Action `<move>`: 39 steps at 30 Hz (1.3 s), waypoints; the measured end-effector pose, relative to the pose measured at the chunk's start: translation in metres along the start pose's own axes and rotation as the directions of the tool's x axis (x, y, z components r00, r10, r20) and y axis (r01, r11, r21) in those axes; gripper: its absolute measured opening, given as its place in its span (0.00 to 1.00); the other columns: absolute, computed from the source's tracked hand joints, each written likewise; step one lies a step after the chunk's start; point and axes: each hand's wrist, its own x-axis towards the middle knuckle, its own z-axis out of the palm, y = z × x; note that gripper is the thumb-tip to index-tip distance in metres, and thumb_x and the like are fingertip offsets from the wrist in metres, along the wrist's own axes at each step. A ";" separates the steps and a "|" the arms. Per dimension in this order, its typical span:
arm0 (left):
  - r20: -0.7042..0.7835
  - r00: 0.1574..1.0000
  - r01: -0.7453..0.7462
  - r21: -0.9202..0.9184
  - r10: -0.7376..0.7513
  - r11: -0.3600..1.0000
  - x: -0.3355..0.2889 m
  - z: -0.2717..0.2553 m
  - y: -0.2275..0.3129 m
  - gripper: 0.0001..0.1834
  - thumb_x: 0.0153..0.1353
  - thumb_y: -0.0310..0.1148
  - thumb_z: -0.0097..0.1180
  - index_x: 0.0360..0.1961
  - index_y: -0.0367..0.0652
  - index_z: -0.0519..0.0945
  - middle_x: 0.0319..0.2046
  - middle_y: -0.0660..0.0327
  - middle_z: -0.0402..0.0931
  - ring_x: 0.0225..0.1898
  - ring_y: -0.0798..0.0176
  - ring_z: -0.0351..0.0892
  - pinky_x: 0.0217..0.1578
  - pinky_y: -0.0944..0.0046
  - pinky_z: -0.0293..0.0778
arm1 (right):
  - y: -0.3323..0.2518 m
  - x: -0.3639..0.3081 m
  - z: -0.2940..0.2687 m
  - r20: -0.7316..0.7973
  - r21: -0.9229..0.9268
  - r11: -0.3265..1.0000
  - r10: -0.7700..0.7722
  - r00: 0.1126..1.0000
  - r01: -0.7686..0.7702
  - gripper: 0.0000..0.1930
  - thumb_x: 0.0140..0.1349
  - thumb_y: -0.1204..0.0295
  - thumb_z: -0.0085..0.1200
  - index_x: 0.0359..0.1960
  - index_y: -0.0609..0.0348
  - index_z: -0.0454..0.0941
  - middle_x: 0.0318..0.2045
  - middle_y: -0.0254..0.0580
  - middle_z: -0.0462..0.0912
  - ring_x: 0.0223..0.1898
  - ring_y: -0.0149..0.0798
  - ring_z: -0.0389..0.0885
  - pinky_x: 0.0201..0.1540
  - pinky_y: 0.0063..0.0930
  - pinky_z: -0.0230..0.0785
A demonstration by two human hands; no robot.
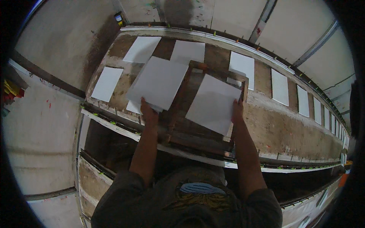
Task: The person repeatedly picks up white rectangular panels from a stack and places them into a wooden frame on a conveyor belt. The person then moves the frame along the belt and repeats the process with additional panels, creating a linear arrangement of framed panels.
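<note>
**2 hands, 2 white sheets over a wooden frame**

The left hand (149,113) is closed on the near edge of a large white sheet (159,81), holding it tilted above the bench (289,129), over the left side of a wooden frame (197,125). The sheet's far corner reaches toward the far edge of the bench and covers part of a smaller white panel (133,107) lying flat beneath it.

The right hand (237,111) grips the right edge of a second white sheet (213,104), which lies slanted across the frame's opening. Its near corner hangs toward the frame's near rail. The fingers seem to wrap under the sheet, though the dim light makes this hard to confirm.

The frame sits at the near edge of the bench, between both forearms, its dark slats showing between the 2 sheets.

More white panels lie flat on the worn, paint-streaked bench. 1 (107,84) rests near the left end, 2 (142,49) (188,51) sit along the far edge behind the held sheets, and 1 (242,67) lies just beyond the frame's far right corner. A row of further panels (280,87) runs along the bench to the right, well apart from the hands.
</note>
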 end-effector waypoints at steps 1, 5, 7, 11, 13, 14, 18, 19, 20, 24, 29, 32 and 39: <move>-0.053 0.998 -0.021 0.035 0.023 0.999 0.001 -0.009 0.008 0.35 0.71 0.54 0.47 0.69 0.41 0.61 0.65 0.54 0.65 0.63 0.48 0.68 0.60 0.41 0.67 | -0.009 -0.007 0.010 0.010 -0.022 1.000 0.020 1.000 -0.020 0.26 0.74 0.65 0.46 0.70 0.61 0.61 0.60 0.47 0.73 0.56 0.42 0.73 0.59 0.39 0.68; -0.074 0.993 -0.082 0.115 0.091 0.990 0.019 -0.033 0.021 0.35 0.71 0.55 0.46 0.70 0.42 0.61 0.65 0.55 0.63 0.64 0.49 0.66 0.62 0.41 0.64 | 0.061 0.031 -0.007 0.010 -0.135 0.987 -0.084 0.996 0.084 0.23 0.74 0.70 0.44 0.68 0.61 0.65 0.56 0.44 0.76 0.53 0.38 0.74 0.58 0.35 0.67; -0.070 0.991 -0.104 0.103 0.112 0.989 0.021 -0.042 0.027 0.36 0.71 0.55 0.46 0.70 0.42 0.61 0.65 0.55 0.63 0.65 0.50 0.64 0.63 0.42 0.63 | 0.061 0.023 0.004 0.086 -0.097 0.987 -0.117 0.989 0.125 0.24 0.74 0.69 0.44 0.69 0.63 0.63 0.58 0.46 0.75 0.55 0.40 0.74 0.59 0.36 0.67; -0.092 0.996 0.004 0.004 -0.004 1.000 -0.006 -0.023 0.035 0.35 0.72 0.56 0.45 0.71 0.44 0.60 0.66 0.57 0.63 0.66 0.51 0.64 0.65 0.43 0.62 | 0.038 -0.004 0.023 -0.030 -0.446 0.895 -0.030 0.999 0.013 0.25 0.74 0.69 0.44 0.69 0.64 0.62 0.60 0.49 0.75 0.59 0.44 0.74 0.60 0.37 0.67; -0.049 0.997 0.063 -0.050 -0.065 0.997 -0.019 -0.012 0.030 0.35 0.72 0.56 0.45 0.71 0.45 0.60 0.66 0.58 0.64 0.66 0.51 0.64 0.65 0.43 0.62 | 0.047 -0.001 0.020 -0.025 -0.502 0.860 -0.115 0.993 0.087 0.24 0.74 0.68 0.44 0.69 0.64 0.63 0.61 0.49 0.75 0.60 0.45 0.75 0.60 0.38 0.67; -0.016 0.996 0.085 -0.069 -0.086 0.994 -0.022 -0.012 0.026 0.35 0.72 0.56 0.45 0.71 0.46 0.60 0.66 0.59 0.64 0.66 0.51 0.64 0.66 0.43 0.62 | 0.052 0.000 0.018 -0.019 -0.530 0.839 -0.156 0.988 0.122 0.24 0.74 0.68 0.44 0.69 0.64 0.63 0.62 0.49 0.75 0.60 0.45 0.75 0.60 0.38 0.67; 0.062 0.990 0.131 -0.071 -0.126 0.989 -0.027 -0.022 0.011 0.35 0.72 0.56 0.45 0.71 0.46 0.59 0.65 0.58 0.64 0.66 0.51 0.64 0.65 0.43 0.64 | 0.069 0.006 0.015 0.103 -0.596 0.749 -0.288 0.952 0.291 0.26 0.74 0.64 0.44 0.70 0.60 0.62 0.62 0.61 0.73 0.60 0.58 0.75 0.62 0.46 0.67; 0.044 0.991 0.130 -0.046 -0.128 0.990 -0.028 -0.019 0.007 0.35 0.72 0.56 0.45 0.71 0.46 0.60 0.65 0.58 0.64 0.66 0.51 0.64 0.64 0.43 0.64 | 0.076 0.005 0.011 0.165 -0.708 0.613 -0.341 0.925 0.352 0.25 0.74 0.65 0.44 0.69 0.60 0.62 0.63 0.61 0.72 0.60 0.57 0.75 0.61 0.45 0.68; 0.027 0.991 0.131 -0.021 -0.130 0.991 -0.029 -0.016 0.003 0.35 0.72 0.56 0.45 0.71 0.46 0.60 0.65 0.58 0.64 0.66 0.51 0.65 0.64 0.43 0.64 | 0.084 0.007 0.011 0.194 -0.728 0.585 -0.324 0.926 0.357 0.24 0.73 0.65 0.44 0.69 0.59 0.63 0.64 0.61 0.70 0.59 0.55 0.76 0.60 0.43 0.69; 0.035 0.987 0.156 0.027 -0.157 0.987 -0.031 0.003 -0.017 0.34 0.72 0.55 0.45 0.70 0.46 0.60 0.65 0.58 0.65 0.65 0.52 0.65 0.64 0.44 0.63 | 0.127 0.031 -0.012 0.093 -0.722 0.668 -0.164 0.982 0.180 0.24 0.73 0.66 0.44 0.68 0.57 0.64 0.68 0.54 0.66 0.55 0.48 0.79 0.53 0.38 0.74; 0.033 0.985 0.168 -0.028 -0.167 0.985 -0.029 -0.012 -0.030 0.34 0.72 0.54 0.45 0.70 0.46 0.60 0.64 0.57 0.66 0.65 0.51 0.65 0.64 0.44 0.63 | 0.027 -0.027 0.042 -0.043 -0.865 0.497 -0.223 0.974 0.075 0.24 0.72 0.68 0.46 0.68 0.57 0.65 0.60 0.50 0.77 0.49 0.49 0.83 0.45 0.39 0.78; 0.006 0.977 0.212 -0.036 -0.212 0.977 -0.027 -0.015 -0.036 0.34 0.72 0.54 0.45 0.70 0.45 0.60 0.64 0.57 0.66 0.65 0.51 0.65 0.64 0.43 0.62 | 0.029 -0.033 0.038 -0.050 -0.799 0.573 -0.367 0.929 0.183 0.24 0.72 0.68 0.47 0.68 0.57 0.65 0.51 0.52 0.83 0.44 0.52 0.84 0.44 0.42 0.78; -0.019 0.972 0.230 -0.092 -0.232 0.969 -0.027 -0.014 -0.045 0.33 0.73 0.53 0.44 0.70 0.45 0.60 0.65 0.55 0.65 0.66 0.49 0.65 0.65 0.43 0.61 | 0.042 -0.021 0.036 -0.088 -0.815 0.568 -0.320 0.943 0.117 0.26 0.71 0.67 0.49 0.69 0.58 0.64 0.47 0.56 0.84 0.42 0.53 0.85 0.43 0.44 0.77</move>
